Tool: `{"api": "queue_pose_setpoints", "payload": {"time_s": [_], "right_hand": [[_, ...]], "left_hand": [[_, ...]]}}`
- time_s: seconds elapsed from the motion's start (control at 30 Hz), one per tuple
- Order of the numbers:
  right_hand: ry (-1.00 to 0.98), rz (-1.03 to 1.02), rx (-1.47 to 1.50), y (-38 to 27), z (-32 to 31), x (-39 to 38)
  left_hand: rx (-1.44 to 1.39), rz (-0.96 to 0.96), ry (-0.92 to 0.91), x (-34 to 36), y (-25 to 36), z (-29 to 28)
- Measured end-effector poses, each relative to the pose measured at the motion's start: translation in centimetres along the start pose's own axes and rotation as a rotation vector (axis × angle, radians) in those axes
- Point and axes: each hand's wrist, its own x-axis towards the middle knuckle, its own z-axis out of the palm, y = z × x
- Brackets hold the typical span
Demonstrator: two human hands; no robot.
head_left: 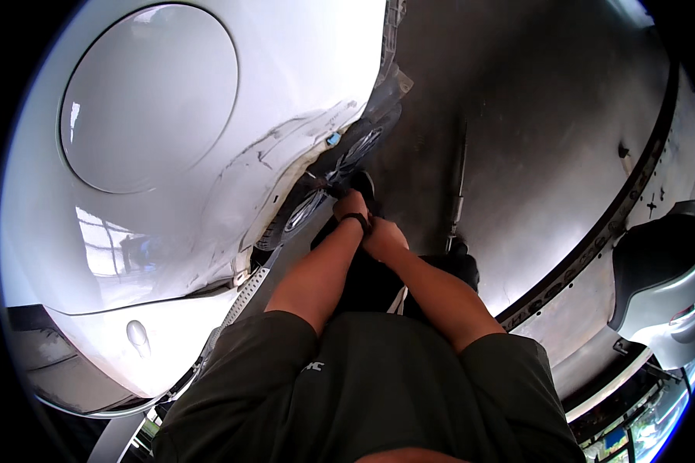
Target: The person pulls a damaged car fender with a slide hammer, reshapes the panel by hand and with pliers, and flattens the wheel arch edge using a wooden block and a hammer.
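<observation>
Here, your left hand (pixel 351 204) is curled closed around a dark tool (pixel 335 189) near the car wheel (pixel 304 211); your right hand (pixel 385 238) sits just behind, its fingers' state I cannot tell

We are gripping a dark tool (pixel 337 190) in our left hand (pixel 350 203), and a dark band (pixel 357 219) is circling that wrist. Our right hand (pixel 385 238) is sitting just beside it, nearer our body, its fingertips hiding from view. Just left of the left hand, a spoked wheel (pixel 304 211) is showing under a scraped white car panel (pixel 301 69); right of both hands, we are seeing a long metal rod (pixel 460 170) lying on the floor (pixel 533 185).
</observation>
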Motion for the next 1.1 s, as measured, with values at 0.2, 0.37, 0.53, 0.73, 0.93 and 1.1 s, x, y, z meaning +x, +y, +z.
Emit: {"api": "queue_pose_setpoints", "payload": {"time_s": [0.2, 0.37, 0.53, 0.73, 0.93, 1.1], "right_hand": [[-0.056, -0.101, 0.002, 0.5, 0.0, -0.2], [-0.077, -0.050, -0.056, 1.0, -0.9, 0.8], [-0.127, -0.026, -0.122, 1.1, 0.2, 1.9], [-0.127, -0.041, -0.137, 1.4, -0.3, 2.5], [-0.065, -0.045, -0.101, 2.2, -0.2, 3.1], [-0.157, -0.071, -0.227, 0.7, -0.5, 4.4]], "left_hand": [[0.237, 0.218, 0.110, 5.4, -3.7, 0.9], [-0.090, 0.005, 0.056, 0.5, -0.4, 1.4], [0.097, 0.057, 0.048, 0.1, 0.2, 0.4], [0.397, 0.229, 0.078, -5.2, 3.4, -1.1], [0.335, 0.203, 0.118, -5.8, 3.7, -0.2], [0.403, 0.468, 0.375, 0.1, 1.0, 0.8]]}}
